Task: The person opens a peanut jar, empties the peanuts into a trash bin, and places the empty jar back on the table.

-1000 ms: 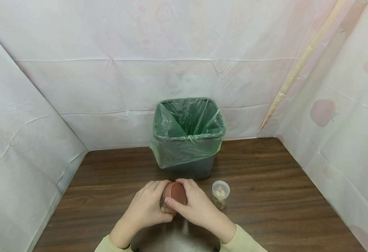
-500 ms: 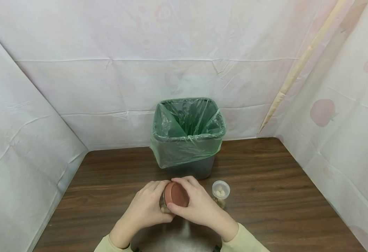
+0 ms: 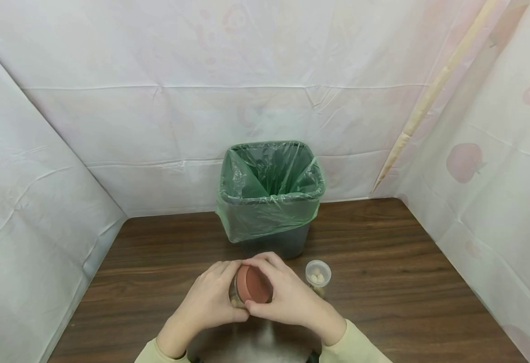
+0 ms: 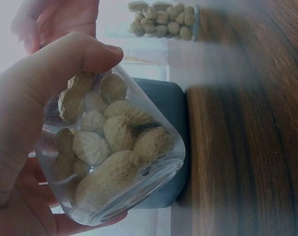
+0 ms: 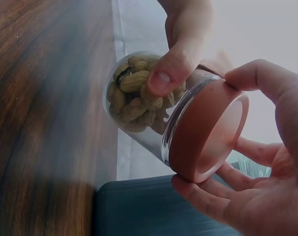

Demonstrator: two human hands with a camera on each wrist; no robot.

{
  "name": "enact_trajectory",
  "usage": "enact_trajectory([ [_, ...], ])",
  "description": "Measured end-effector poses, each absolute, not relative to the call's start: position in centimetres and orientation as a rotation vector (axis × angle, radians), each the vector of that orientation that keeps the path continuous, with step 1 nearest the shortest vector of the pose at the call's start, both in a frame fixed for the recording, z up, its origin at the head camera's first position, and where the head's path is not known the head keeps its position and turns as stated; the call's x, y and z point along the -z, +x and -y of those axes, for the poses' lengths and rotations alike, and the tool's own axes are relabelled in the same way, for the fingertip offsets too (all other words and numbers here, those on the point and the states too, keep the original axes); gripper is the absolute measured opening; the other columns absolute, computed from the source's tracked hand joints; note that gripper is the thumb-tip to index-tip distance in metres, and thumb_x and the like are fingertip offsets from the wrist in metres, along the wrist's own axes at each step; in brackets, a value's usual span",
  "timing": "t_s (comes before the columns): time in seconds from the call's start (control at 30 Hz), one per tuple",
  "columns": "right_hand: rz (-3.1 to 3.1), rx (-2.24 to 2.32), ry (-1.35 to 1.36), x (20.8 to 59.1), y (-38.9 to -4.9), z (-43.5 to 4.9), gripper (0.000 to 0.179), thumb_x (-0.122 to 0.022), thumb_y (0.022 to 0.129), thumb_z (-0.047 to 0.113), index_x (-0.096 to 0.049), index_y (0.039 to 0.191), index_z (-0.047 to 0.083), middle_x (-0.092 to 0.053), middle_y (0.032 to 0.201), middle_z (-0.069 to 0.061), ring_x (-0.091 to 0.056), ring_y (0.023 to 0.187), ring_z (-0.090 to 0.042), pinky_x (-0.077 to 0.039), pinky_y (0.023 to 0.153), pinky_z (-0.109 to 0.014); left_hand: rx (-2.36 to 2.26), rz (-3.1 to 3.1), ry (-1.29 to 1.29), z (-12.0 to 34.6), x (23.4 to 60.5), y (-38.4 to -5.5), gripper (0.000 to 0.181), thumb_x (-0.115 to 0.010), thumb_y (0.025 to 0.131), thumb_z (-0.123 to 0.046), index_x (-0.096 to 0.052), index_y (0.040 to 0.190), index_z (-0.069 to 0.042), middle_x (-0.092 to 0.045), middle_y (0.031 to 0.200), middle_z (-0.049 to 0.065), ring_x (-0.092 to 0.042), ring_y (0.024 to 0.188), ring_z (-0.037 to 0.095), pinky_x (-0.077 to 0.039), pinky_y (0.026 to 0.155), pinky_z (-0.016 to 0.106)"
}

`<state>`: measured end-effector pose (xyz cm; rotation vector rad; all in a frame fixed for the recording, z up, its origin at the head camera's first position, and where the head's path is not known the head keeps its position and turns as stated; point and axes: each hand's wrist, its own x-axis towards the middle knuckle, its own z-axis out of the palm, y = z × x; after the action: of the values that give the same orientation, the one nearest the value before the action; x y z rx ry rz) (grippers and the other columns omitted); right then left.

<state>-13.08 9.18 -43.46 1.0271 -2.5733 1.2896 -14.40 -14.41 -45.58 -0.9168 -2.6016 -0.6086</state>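
A clear jar (image 4: 117,130) holding several unshelled peanuts is tilted in the person's hands, apparently above the table. My left hand (image 3: 210,297) grips it round the body, thumb on the near side. On its mouth sits a reddish-brown lid (image 3: 254,285), pinched at the rim by the thumb and fingers of my right hand (image 3: 289,297). In the right wrist view the lid (image 5: 208,130) sits against the jar's neck. A second, smaller-looking jar (image 3: 317,277) of peanuts stands upright right of the right hand; whether it bears a lid I cannot tell.
Behind the hands stands a grey bin (image 3: 271,237) lined with a green plastic bag (image 3: 269,217). Dark wood-grain table (image 3: 383,282) lies underneath. Pale printed sheets (image 3: 178,121) hang along the back and both sides.
My right hand has shifted its fingers round the lid's rim, its fingertips moving left and its thumb lower and nearer the person. The left hand and the jar stay almost still.
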Motion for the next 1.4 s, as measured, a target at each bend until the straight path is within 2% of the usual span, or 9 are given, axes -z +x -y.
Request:
enact_trajectory([
  [0.53,2.475,-1.273,1.167,43.74,-13.54,-9.51,0.079,-0.093,0.079,0.016,-0.061,0.151,0.02,-0.054,0.147,0.003,-0.059,0.131,-0.015,-0.059,0.1,-0.034,0.64,2.579,-0.957,14.49,45.57,-14.47,0.093,-0.102,0.052,-0.044,-0.065,0.133,-0.018,-0.072,0.113,-0.007,-0.069,0.106,0.013,-0.063,0.085,0.04],
  [0.9,2.52,-1.3,1.195,43.3,-13.55,-9.62,0.08,-0.092,0.079,0.014,-0.06,0.152,0.022,-0.05,0.149,0.011,-0.056,0.134,-0.011,-0.057,0.103,-0.03,0.634,2.569,-0.954,14.45,45.37,-14.33,0.092,-0.101,0.052,-0.042,-0.065,0.132,-0.015,-0.073,0.113,-0.007,-0.068,0.104,0.012,-0.063,0.084,0.041],
  [1.4,2.468,-1.248,1.213,43.12,-13.52,-9.73,0.079,-0.091,0.077,0.013,-0.061,0.15,0.021,-0.051,0.15,0.008,-0.055,0.136,-0.011,-0.055,0.106,-0.03,0.65,2.56,-0.954,14.55,45.36,-14.42,0.095,-0.102,0.052,-0.043,-0.065,0.134,-0.016,-0.072,0.114,-0.008,-0.068,0.105,0.012,-0.062,0.085,0.041],
])
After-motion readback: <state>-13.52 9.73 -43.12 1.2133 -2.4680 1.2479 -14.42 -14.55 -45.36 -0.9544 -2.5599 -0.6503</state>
